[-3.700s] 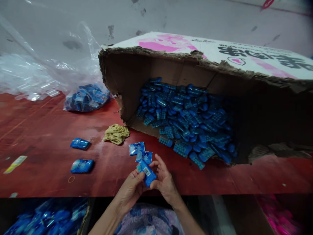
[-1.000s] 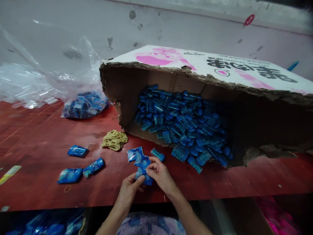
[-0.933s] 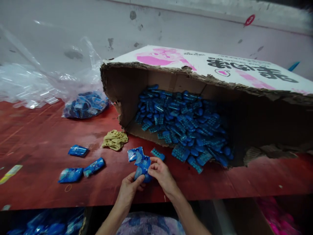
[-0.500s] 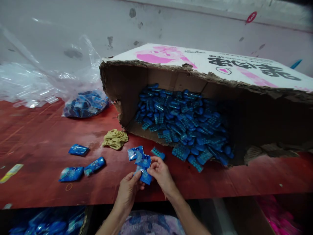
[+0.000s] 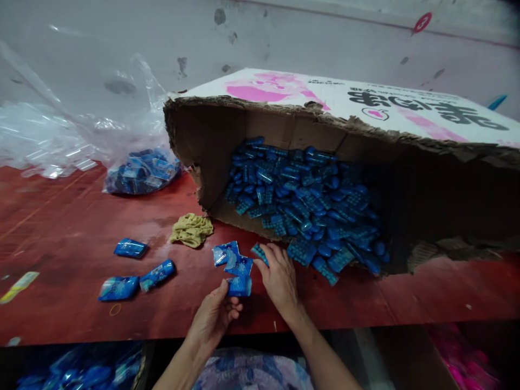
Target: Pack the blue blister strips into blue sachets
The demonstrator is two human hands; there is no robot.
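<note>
"Hands first: what has the left one got?"

"The left hand [image 5: 213, 317] grasps a blue packet [image 5: 239, 286] by its left end, thumb on top, near the middle of the front edge of the table [image 5: 365, 303]."

"And the other?"

"The right hand [image 5: 280, 279] is palm down, its fingers bent over a small beaded pack [image 5: 259, 252]. Whether they've clenched on it I can't tell, since the hand covers part of it."

"What's just past the held packet?"

"Two flat packets [image 5: 226, 253], blue as well, one overlapping the other. I can't tell if the held one touches them."

"That big box?"

"A carton [image 5: 203, 130], its ragged mouth towards the front edge, taking up the back right of the table. A heap of beaded packs [image 5: 300, 200] lies inside, and a few sit past its lip on the table."

"Over on the left?"

"Three plump packets [image 5: 157, 275], the front two just beside each other, and a rubber band [image 5: 115, 309] nearer the front edge. A crumpled yellow cloth [image 5: 192, 230] lies between them and the carton. Towards the back edge there's a clear bag [image 5: 140, 185] with blue packets inside."

"Under the front edge?"

"A blue heap [image 5: 77, 374] at the left and a pink heap [image 5: 467, 357] at the right, too dim to make out."
</note>
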